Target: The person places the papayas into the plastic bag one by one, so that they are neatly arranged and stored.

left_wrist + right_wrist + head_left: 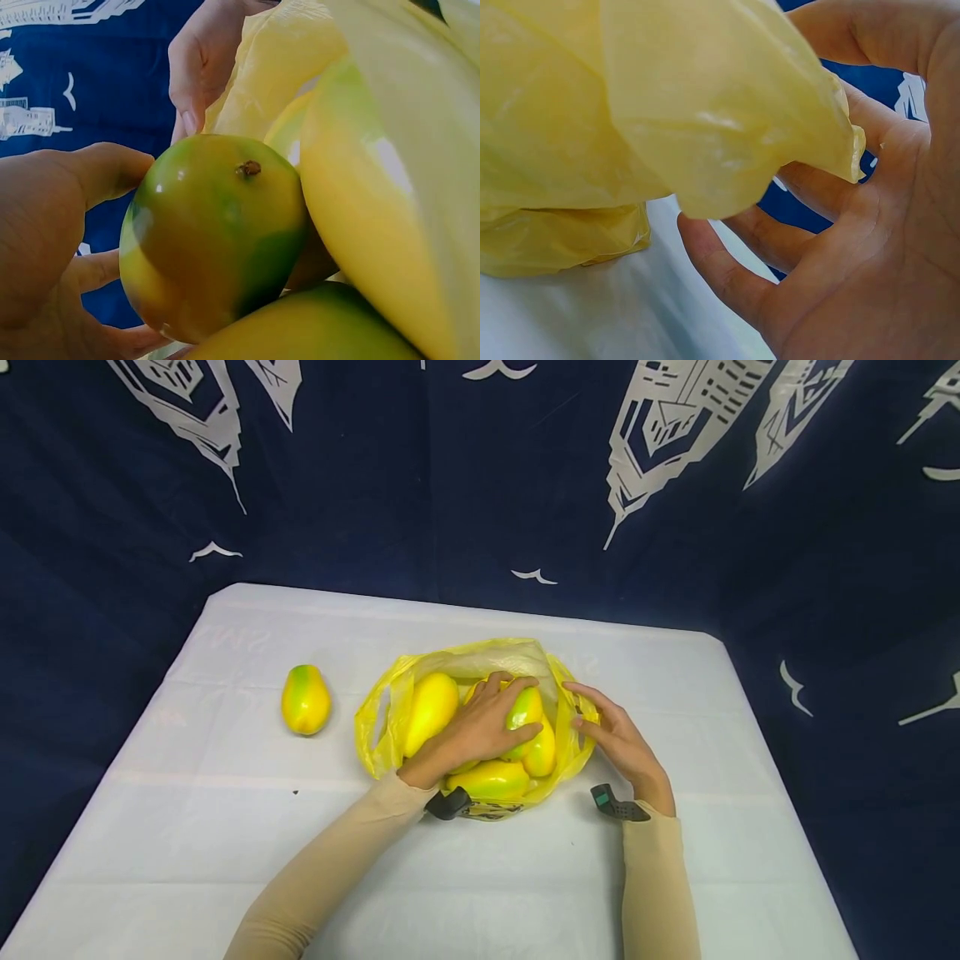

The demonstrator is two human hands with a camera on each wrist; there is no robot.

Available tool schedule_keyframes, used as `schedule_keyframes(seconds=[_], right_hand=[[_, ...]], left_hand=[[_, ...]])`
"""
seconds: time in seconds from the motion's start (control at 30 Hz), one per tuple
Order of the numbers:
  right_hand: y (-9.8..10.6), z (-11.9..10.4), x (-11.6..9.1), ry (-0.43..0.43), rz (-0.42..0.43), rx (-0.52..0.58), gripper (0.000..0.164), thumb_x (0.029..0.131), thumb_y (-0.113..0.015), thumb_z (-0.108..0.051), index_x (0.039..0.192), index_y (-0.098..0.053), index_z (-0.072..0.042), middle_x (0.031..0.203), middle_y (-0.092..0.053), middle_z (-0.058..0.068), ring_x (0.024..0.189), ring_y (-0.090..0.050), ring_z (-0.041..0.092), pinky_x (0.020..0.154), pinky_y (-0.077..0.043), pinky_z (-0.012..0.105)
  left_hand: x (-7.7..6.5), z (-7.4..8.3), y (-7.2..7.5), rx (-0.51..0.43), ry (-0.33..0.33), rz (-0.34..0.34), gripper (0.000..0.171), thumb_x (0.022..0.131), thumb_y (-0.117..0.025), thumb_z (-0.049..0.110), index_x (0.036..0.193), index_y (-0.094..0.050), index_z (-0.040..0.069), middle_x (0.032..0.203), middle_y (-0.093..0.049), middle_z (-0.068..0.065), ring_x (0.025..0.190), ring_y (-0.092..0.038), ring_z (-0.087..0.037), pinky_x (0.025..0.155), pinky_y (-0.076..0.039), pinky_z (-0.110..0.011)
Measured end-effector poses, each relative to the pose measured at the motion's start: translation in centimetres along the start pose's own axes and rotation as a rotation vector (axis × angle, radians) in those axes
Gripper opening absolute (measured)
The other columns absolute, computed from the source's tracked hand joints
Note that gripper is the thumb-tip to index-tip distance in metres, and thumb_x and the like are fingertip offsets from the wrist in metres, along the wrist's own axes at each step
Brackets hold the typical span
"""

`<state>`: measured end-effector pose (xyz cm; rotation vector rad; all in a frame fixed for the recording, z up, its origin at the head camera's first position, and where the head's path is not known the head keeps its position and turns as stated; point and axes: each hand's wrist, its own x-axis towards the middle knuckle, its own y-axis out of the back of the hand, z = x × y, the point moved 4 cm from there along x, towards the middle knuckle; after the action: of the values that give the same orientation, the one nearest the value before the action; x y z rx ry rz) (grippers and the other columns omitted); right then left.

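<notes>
A yellow plastic bag [382, 693] stands with its mouth up on the table and holds several yellow-green mangoes. My left hand [483, 722] reaches into it from above. In the left wrist view, the thumb and fingers of that hand curve round one mango [217, 225] with a brown stem stub. My right hand [622, 743] is at the bag's right rim, thumb and forefinger apart. In the right wrist view its fingers [727, 270] lie loosely spread beside the bag's edge. Another mango [306, 700] lies outside, left of the bag.
A white cloth covers the table [187, 835]. Behind it hangs a dark blue curtain [450, 485] with white building prints. A small dark speck [296, 792] lies on the cloth to the left.
</notes>
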<state>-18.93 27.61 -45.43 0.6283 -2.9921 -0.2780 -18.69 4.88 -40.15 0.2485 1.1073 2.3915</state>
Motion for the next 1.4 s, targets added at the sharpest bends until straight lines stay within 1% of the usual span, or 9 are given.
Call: schedule_keyframes(seconds=[0.23,0.4,0.57,0.77,1.03,1.13,1.23,1.33,1.4], right_hand=[[-0.2,0.0,0.0,-0.006,-0.005,0.002,0.053,0.101,-0.056,-0.008,0.152,-0.041,-0.008,0.165,-0.024,0.006,0.151,-0.019,0.02,0.11,-0.034,0.015],[-0.1,0.0,0.0,-0.014,-0.007,0.003,0.053,0.102,-0.056,-0.01,0.152,-0.041,-0.009,0.165,-0.024,0.006,0.15,-0.023,0.02,0.108,-0.039,0.016],[0.0,0.2,0.0,-0.021,-0.005,-0.007,0.053,0.102,-0.056,-0.01,0.152,-0.041,-0.009,0.165,-0.023,0.006,0.152,-0.017,0.022,0.109,-0.036,0.014],[-0.1,0.2,0.1,-0.014,-0.007,-0.013,0.053,0.102,-0.056,-0.009,0.152,-0.041,-0.008,0.166,-0.022,0.007,0.153,-0.014,0.025,0.11,-0.034,0.013],[-0.1,0.3,0.0,-0.02,-0.01,-0.001,0.053,0.102,-0.055,-0.01,0.153,-0.04,-0.01,0.166,-0.02,0.007,0.154,-0.01,0.027,0.109,-0.034,0.013],[-0.1,0.3,0.0,-0.027,-0.008,0.006,0.053,0.102,-0.056,-0.01,0.153,-0.04,-0.009,0.166,-0.021,0.006,0.154,-0.011,0.026,0.11,-0.035,0.014],[-0.2,0.2,0.0,-0.03,-0.004,0.01,0.054,0.102,-0.056,-0.01,0.153,-0.04,-0.01,0.166,-0.022,0.005,0.154,-0.012,0.025,0.11,-0.035,0.014],[-0.2,0.2,0.0,-0.026,-0.006,0.015,0.053,0.102,-0.056,-0.01,0.153,-0.04,-0.009,0.166,-0.021,0.006,0.153,-0.013,0.025,0.11,-0.036,0.014],[-0.3,0.2,0.1,-0.023,-0.009,0.016,0.053,0.102,-0.056,-0.01,0.153,-0.04,-0.009,0.166,-0.021,0.006,0.153,-0.014,0.025,0.109,-0.036,0.015]], left_hand=[[-0.3,0.0,0.6,-0.052,-0.03,-0.002,0.063,0.097,-0.064,0.038,0.153,-0.04,0.024,0.155,-0.035,-0.011,0.134,-0.04,-0.032,0.108,-0.042,-0.055],[-0.6,0.1,1.3,-0.065,-0.053,0.008,0.061,0.097,-0.065,0.036,0.152,-0.041,0.021,0.154,-0.037,-0.009,0.138,-0.038,-0.03,0.112,-0.039,-0.051],[-1.3,0.1,2.5,-0.07,-0.067,0.038,0.061,0.097,-0.066,0.034,0.151,-0.042,0.019,0.153,-0.039,-0.009,0.14,-0.037,-0.028,0.115,-0.036,-0.048],[-2.8,0.0,4.8,-0.135,-0.092,0.114,0.058,0.097,-0.065,0.03,0.15,-0.044,0.018,0.153,-0.042,-0.006,0.143,-0.035,-0.027,0.117,-0.033,-0.049],[-6.1,-1.3,9.5,-0.195,-0.138,0.304,0.054,0.097,-0.066,0.026,0.146,-0.049,0.016,0.148,-0.049,-0.005,0.139,-0.043,-0.026,0.114,-0.037,-0.05],[-7.7,-2.3,11.6,-0.206,-0.128,0.389,0.052,0.096,-0.068,0.023,0.145,-0.051,0.015,0.148,-0.05,-0.006,0.136,-0.045,-0.028,0.11,-0.039,-0.052],[-9.0,-4.2,13.6,-0.199,-0.093,0.488,0.049,0.095,-0.069,0.018,0.142,-0.055,0.013,0.146,-0.051,-0.008,0.135,-0.046,-0.03,0.107,-0.04,-0.053],[-10.0,-7.6,15.0,-0.184,-0.008,0.573,0.045,0.094,-0.069,0.017,0.138,-0.059,0.011,0.146,-0.052,-0.011,0.136,-0.045,-0.032,0.107,-0.038,-0.055],[-10.5,-10.5,15.5,-0.175,0.08,0.604,0.044,0.095,-0.068,0.02,0.137,-0.06,0.011,0.148,-0.05,-0.012,0.139,-0.042,-0.035,0.11,-0.034,-0.059]])
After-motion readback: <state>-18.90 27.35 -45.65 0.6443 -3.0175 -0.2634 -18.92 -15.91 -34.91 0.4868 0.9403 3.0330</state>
